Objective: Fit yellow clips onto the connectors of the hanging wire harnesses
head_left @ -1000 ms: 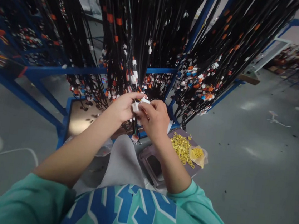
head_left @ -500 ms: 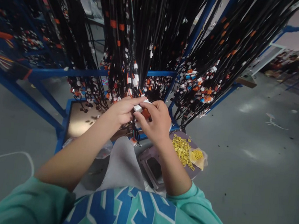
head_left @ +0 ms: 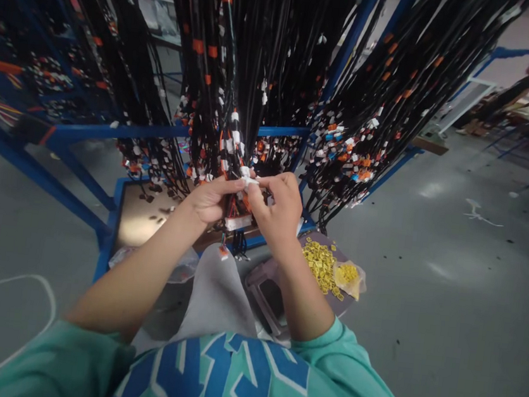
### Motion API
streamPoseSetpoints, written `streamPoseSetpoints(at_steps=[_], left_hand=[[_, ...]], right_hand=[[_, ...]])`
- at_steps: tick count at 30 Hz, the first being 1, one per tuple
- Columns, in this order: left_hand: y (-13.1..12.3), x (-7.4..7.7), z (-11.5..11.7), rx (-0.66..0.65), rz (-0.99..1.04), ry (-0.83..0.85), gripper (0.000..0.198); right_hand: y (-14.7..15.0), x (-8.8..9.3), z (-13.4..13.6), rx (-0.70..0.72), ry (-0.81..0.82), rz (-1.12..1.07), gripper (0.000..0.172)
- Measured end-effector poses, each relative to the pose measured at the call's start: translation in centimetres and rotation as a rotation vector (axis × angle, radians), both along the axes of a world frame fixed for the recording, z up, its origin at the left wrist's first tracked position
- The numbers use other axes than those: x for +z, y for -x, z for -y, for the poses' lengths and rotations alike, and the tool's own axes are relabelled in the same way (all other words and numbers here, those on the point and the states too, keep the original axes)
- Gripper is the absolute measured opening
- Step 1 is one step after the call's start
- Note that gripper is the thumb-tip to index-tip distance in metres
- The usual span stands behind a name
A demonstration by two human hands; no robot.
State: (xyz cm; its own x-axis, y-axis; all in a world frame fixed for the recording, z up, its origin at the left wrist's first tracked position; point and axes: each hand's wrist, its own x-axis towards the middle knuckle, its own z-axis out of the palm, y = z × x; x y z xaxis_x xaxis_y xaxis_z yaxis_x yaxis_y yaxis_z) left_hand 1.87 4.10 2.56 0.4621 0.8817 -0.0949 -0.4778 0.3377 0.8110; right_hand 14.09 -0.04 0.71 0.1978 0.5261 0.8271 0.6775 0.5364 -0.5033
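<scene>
My left hand (head_left: 208, 198) and my right hand (head_left: 277, 209) meet in front of me, both pinched on a small white connector (head_left: 247, 181) at the end of a hanging black wire harness (head_left: 244, 81). Another white connector (head_left: 237, 222) hangs just below my fingers, with wire ends under it. Bundles of black cables with white and orange plugs dangle from a blue rack (head_left: 110, 127) all around my hands.
A purple stool (head_left: 278, 289) by my right forearm carries a pile of small yellow parts (head_left: 321, 265) and a plastic bag (head_left: 350, 277) of them. A brown board (head_left: 141, 213) lies in the rack base. A person (head_left: 510, 93) stands far right. Grey floor spreads to the right.
My hands have risen slightly and shifted the white connector up toward the harness bundle; a second white connector now shows below them. A person has come into view at the far right.
</scene>
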Motion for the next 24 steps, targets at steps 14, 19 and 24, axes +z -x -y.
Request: streamPoseSetpoints(at_steps=[14,19,24], left_hand=[[0.5,-0.1,-0.5,0.016,-0.013,0.008,0.021],[0.1,0.7,-0.4,0.049,-0.124,0.011,0.033],[-0.8,1.6,-0.5,0.164,-0.283,0.047,0.034]], right_hand=[[-14.0,-9.0,0.2,-0.461,0.373,-0.205,0.029],[-23.2,-16.9,3.0,-0.803,1.059,-0.154,0.036],[-25.9,-22.4,3.8,-0.754,1.413,-0.108,0.028]])
